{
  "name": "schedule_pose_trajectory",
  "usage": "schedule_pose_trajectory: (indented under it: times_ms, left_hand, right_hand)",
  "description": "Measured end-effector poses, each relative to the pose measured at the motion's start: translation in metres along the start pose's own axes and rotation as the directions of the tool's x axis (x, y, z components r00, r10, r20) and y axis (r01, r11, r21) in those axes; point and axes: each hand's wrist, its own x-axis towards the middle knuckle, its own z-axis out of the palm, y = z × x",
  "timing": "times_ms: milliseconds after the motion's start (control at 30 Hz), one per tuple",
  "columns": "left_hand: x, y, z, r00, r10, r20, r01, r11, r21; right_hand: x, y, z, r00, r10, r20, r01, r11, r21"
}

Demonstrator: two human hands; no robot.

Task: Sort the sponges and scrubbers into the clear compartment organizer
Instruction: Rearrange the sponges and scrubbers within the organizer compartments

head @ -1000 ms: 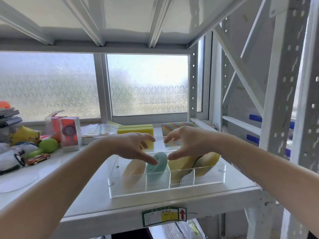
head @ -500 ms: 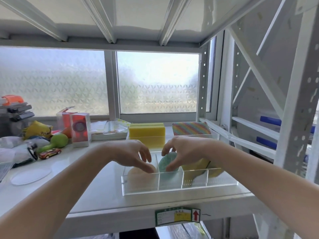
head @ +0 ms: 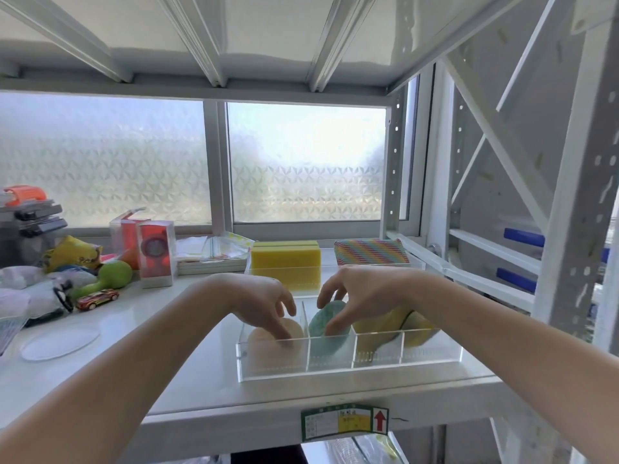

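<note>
While the white shelf (head: 201, 380) carries everything, the clear compartment organizer (head: 348, 366) sits along its front edge toward the right corner, four compartments in a row. Behind it, near the back edge, stand a yellow sponge block (head: 284, 262) and a rainbow-striped scrubber (head: 370, 252). Yellow-green sponges (head: 392, 326) lean in the two right compartments. Reaching over the organizer, the right hand (head: 365, 296) pinches the teal round sponge (head: 323, 324) standing in the second compartment from the left. In the leftmost compartment, the left hand (head: 264, 301) presses its spread fingertips (head: 286, 343) on the beige round sponge (head: 268, 336).
</note>
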Motion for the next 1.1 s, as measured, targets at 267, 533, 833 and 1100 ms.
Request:
schedule_pose_trajectory:
  times_ms: [267, 533, 833, 1100]
  left_hand:
    - [0.006, -0.001, 0.004, 1.000, -0.002, -0.028, 0.003, 0.999, 0.042]
    - [0.009, 0.002, 0.004, 1.000, -0.022, -0.017, 0.023, 0.999, 0.049]
    - [0.009, -0.007, 0.000, 1.000, 0.011, 0.001, -0.011, 0.999, -0.041]
    - [0.003, -0.010, -0.002, 0.997, 0.059, -0.054, -0.062, 0.996, -0.069]
  right_hand:
    - [0.001, 0.001, 0.002, 1.000, 0.006, -0.003, -0.006, 1.000, -0.014]
    - [0.001, 0.004, 0.003, 1.000, -0.005, 0.003, 0.005, 1.000, 0.015]
    - [0.003, 0.007, 0.000, 1.000, -0.009, 0.017, 0.008, 0.999, 0.051]
    - [0.004, 0.009, 0.001, 1.000, -0.001, 0.005, 0.000, 0.998, 0.060]
